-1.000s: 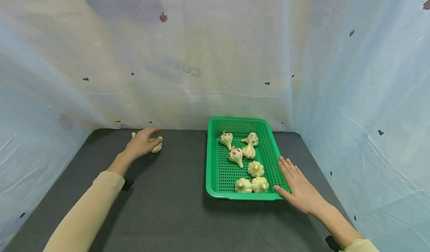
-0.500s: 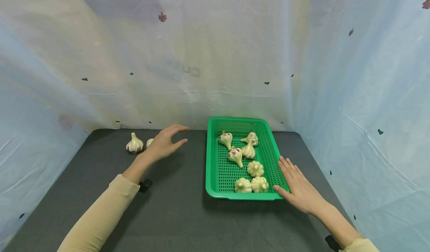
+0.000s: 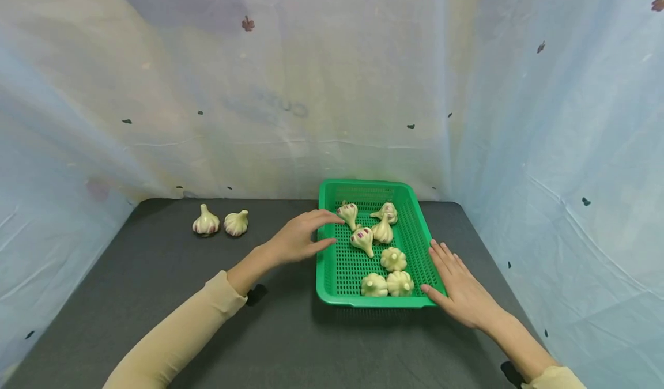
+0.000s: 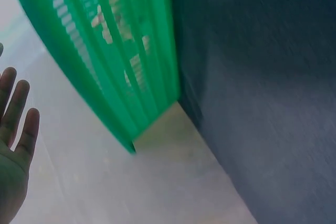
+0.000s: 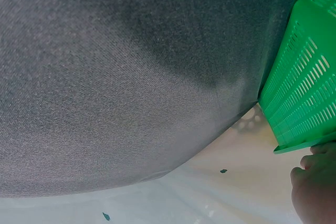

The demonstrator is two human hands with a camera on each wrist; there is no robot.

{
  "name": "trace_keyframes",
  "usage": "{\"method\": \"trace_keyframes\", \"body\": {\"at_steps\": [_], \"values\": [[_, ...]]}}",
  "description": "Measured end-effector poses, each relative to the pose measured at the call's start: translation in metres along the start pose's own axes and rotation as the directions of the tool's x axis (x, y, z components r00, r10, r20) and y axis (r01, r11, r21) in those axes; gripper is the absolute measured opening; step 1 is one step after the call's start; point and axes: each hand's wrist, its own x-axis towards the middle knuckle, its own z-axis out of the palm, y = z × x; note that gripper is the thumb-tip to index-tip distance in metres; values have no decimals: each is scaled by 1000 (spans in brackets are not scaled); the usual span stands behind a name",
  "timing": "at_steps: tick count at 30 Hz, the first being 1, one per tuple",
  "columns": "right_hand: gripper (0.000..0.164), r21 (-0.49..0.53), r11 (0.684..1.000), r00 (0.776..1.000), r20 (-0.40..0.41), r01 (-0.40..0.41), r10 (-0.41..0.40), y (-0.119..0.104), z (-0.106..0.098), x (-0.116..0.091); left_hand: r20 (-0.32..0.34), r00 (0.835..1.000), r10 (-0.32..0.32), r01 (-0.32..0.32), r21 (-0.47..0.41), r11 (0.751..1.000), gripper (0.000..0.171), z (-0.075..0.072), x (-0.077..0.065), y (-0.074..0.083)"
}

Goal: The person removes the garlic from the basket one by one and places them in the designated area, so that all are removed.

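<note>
My left hand (image 3: 301,238) reaches over the left rim of the green plastic basket (image 3: 324,279), holding nothing, its fingers extended and thumb apart. Its fingertips are near a purple-streaked garlic bulb (image 3: 349,212) inside. The left wrist view has the spread fingers (image 4: 29,135) beside the basket's slotted wall. My right hand (image 3: 464,294) rests along the basket's right rim with fingers straight; the right wrist view catches only part of that hand (image 5: 317,184). More garlic bulbs lie in the basket: stemmed ones toward the back, and three pale bulbs (image 3: 393,259) toward the front.
Two garlic bulbs stand apart from the basket on the dark tabletop (image 3: 249,331) at the back left: one with an upright stem (image 3: 206,223), the other leaning (image 3: 236,223). A pale plastic curtain (image 3: 290,89) hangs behind and along both sides.
My left hand has moved right, from the two bulbs at the back left to the basket's left rim, uncovering both bulbs. The right hand has stayed on the basket.
</note>
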Motion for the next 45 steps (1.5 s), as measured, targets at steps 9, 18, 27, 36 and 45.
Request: {"method": "trace_keyframes", "body": {"at_steps": [9, 18, 27, 36, 45], "values": [[85, -6, 1000, 1000, 2, -2, 2, 1, -1, 0, 151, 975, 162, -162, -14, 987, 42, 27, 19, 21], [85, -4, 1000, 1000, -2, 2, -2, 1, 0, 0, 380, 907, 180, -188, -14, 982, 38, 49, 30, 32], [85, 0, 1000, 1000, 5, 0, 0, 1, 0, 0, 583, 798, 152, -178, -13, 984, 36, 64, 42, 41], [85, 0, 1000, 1000, 0, 0, 0, -1, 0, 1, 639, 754, 152, -170, -34, 985, 35, 76, 50, 39], [85, -23, 1000, 1000, -23, 19, -19, -1, 0, 1, 629, 754, 187, -119, -148, 982, 33, 84, 57, 35]]}}
